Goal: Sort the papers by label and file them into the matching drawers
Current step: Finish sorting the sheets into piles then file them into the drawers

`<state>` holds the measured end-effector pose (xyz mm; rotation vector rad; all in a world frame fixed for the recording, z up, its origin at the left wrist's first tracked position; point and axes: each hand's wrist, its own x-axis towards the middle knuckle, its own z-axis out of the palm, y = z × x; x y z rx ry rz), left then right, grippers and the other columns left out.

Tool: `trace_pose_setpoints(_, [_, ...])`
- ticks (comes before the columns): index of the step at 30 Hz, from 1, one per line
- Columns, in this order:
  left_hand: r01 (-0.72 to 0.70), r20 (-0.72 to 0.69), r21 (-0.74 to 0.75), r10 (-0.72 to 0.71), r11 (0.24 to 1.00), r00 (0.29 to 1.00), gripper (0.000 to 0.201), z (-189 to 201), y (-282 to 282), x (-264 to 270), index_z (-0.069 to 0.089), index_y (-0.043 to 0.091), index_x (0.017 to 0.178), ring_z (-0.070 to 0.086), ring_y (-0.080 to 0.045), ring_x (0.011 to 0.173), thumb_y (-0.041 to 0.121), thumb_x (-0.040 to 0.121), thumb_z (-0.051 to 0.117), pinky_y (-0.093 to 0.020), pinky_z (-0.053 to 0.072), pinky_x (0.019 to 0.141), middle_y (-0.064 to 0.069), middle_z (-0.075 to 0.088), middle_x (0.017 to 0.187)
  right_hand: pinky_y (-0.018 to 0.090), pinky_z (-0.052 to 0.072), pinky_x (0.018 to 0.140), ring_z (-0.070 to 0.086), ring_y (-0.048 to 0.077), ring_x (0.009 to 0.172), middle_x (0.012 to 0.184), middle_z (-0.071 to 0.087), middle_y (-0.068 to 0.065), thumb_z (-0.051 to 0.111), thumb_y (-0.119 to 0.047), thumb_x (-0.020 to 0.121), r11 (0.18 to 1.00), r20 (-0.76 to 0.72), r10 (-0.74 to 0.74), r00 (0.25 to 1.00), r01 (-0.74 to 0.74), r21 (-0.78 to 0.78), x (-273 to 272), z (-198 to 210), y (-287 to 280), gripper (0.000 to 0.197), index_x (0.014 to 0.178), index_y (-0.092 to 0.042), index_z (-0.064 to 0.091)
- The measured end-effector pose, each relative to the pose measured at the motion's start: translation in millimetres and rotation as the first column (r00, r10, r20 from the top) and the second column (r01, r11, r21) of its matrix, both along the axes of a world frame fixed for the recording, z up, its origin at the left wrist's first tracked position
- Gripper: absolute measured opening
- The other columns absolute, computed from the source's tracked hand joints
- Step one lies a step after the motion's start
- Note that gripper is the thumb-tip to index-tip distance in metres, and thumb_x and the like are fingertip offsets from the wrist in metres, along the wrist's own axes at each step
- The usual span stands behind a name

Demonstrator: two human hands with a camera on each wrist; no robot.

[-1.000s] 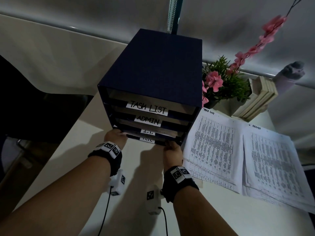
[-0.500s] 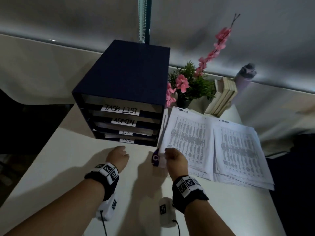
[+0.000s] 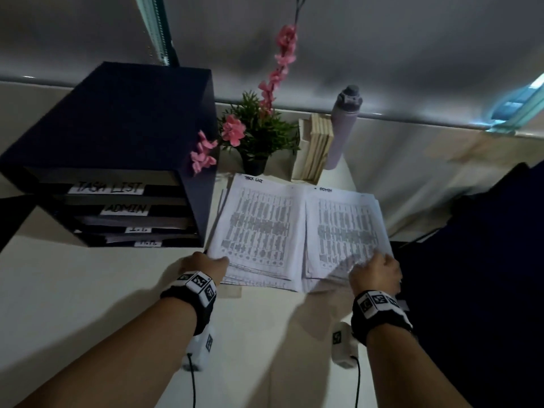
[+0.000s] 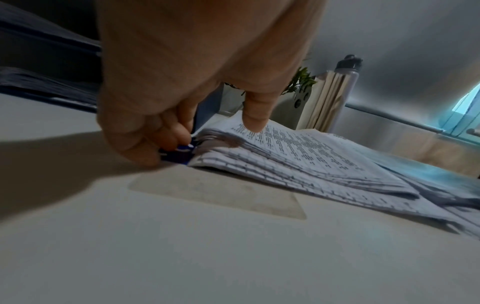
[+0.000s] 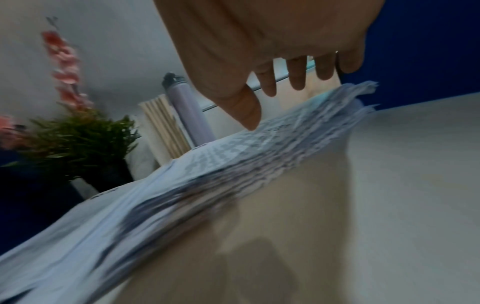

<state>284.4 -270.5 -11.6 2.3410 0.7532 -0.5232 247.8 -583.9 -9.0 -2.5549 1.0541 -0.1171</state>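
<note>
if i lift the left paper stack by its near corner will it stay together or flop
Probably flop: the left paper stack is loose sheets with no clip in view, edges already fanned unevenly. The left hand holds just one corner, so the far side would likely sag and sheets could slide apart. Supporting it from underneath seems safer.

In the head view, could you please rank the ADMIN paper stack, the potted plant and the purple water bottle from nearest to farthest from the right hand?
From the right hand:
1. ADMIN paper stack, under its fingers.
2. Potted plant, behind, leftward.
3. Purple water bottle, at the desk's back edge; close to the plant's rank.
</note>
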Motion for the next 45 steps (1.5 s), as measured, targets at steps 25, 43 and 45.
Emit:
trace_pose_setpoints(25, [0.100,0.040,-0.066,-0.097,0.993,0.994,0.072,-20.9,-10.2,10.4,0.040,0.008,0.135,0.060,-0.025,0.098,0.015,0.073,0.075,-0.027,0.046,0.077,-0.011,0.061,0.123,0.047,0.050,0.092,0.055,0.042,0.106,0.115,0.058,0.021,0.060,-0.019,0.076,0.955,-0.158,-0.111,0.981,0.150,0.257,5.5,-16.8,-51.5,0.035,0.107,-0.004,0.055])
trace_pose_setpoints(43, [0.351,-0.241,0.126,-0.315,0.928,0.918,0.073,-21.0,112.5,-126.7,0.042,0.022,0.133,0.061,-0.023,0.089,0.034,0.067,0.071,-0.029,0.052,0.084,-0.005,0.064,0.107,0.049,0.050,0.083,0.058,0.046,0.100,0.112,0.055,0.028,0.054,0.002,0.079,0.968,-0.014,0.060,0.998,-0.055,0.246,-99.1,-7.0,45.0,0.040,0.115,0.000,0.040])
trace_pose_setpoints(45, [0.363,-0.307,0.160,-0.303,0.918,0.902,0.069,-13.3,126.5,-138.3,0.045,0.017,0.131,0.061,-0.025,0.099,0.035,0.069,0.070,-0.032,0.051,0.091,-0.008,0.062,0.116,0.046,0.049,0.086,0.058,0.044,0.104,0.114,0.059,0.025,0.055,-0.004,0.081,0.958,-0.070,0.031,0.997,-0.009,0.287,-107.5,-5.1,52.5,0.042,0.121,-0.003,0.040])
